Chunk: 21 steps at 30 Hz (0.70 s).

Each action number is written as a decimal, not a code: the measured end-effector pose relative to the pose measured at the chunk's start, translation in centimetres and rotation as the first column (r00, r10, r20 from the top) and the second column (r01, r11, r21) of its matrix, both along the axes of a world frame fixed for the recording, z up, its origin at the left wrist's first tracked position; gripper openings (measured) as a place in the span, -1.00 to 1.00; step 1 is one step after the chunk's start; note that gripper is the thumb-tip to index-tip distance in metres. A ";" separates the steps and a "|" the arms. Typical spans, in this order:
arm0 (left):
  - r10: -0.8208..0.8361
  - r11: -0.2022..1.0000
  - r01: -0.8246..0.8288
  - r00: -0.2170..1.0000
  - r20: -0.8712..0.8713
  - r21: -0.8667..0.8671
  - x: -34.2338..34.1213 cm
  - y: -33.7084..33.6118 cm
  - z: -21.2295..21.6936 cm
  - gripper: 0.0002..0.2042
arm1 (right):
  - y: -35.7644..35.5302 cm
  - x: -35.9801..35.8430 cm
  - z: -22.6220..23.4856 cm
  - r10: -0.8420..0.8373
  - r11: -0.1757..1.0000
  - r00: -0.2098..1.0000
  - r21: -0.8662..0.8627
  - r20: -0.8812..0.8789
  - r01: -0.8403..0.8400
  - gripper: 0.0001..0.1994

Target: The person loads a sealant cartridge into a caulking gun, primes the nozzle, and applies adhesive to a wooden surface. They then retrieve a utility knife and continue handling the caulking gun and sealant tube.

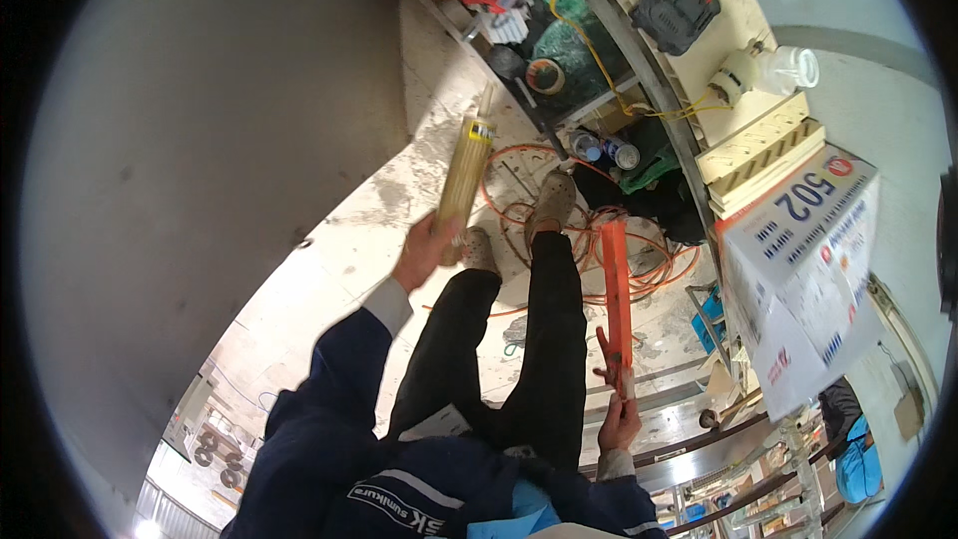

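Overhead, one broad grey wall (200, 140) filled the left of the scene, and one pale concrete floor (399, 210) spread beside it, stained and dusty. On the right stood one large white printed box (808, 289), with one stack of pale wooden boards (763, 155) just beyond it. One tangle of orange cable (654, 265) lay looped on the floor around the person's two shoes, the right shoe (552, 202) set farther than the left shoe (481, 248). Far off, one dark battery pack (676, 6) rested on a pale surface, near one clear plastic bottle (788, 68). Two small spray cans (605, 150) lay close together beside the cable.

One orange caulking gun (617, 304) stood nearly upright at the right; the right hand (620, 424) had its fingers clenched about the handle at the near end. One yellowish sealant cartridge (464, 180), long and tipped with a nozzle pointing far, was raised at the left; the left hand (423, 252) had its fingers wrapped round the near end of it. The two held things were well apart, with the person's legs between them.
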<state>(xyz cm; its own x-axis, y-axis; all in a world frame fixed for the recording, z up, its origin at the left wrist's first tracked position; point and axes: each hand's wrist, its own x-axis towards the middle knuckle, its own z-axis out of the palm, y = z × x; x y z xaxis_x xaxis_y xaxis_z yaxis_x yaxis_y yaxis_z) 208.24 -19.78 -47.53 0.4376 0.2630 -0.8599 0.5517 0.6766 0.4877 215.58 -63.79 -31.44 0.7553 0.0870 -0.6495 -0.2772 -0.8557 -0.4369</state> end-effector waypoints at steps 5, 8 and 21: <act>0.117 0.993 -0.117 0.971 0.207 -0.013 -3.8 -3.2 15.6 -0.57 | 7.5 0.9 7.0 -0.032 0.964 0.992 0.265 0.121 -0.001 -0.68; 0.175 0.984 -0.173 0.864 0.471 -0.049 -3.8 -3.1 24.0 -0.56 | 10.4 0.6 12.1 -0.038 0.930 0.985 0.366 0.168 -0.026 -0.68; -0.004 0.974 -0.171 0.650 0.760 0.151 1.6 3.9 41.4 -0.35 | 13.9 -1.0 25.1 0.015 0.820 0.956 0.544 0.292 -0.179 -0.66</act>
<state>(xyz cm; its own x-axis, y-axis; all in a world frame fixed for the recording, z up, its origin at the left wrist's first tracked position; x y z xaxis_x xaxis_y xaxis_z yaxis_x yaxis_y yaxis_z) 209.85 -15.83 -6.18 0.8760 0.4507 -0.1718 -0.1180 0.5456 0.8297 214.60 -49.87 -6.37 0.8568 0.4546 -0.2434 -0.0111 -0.4555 -0.8901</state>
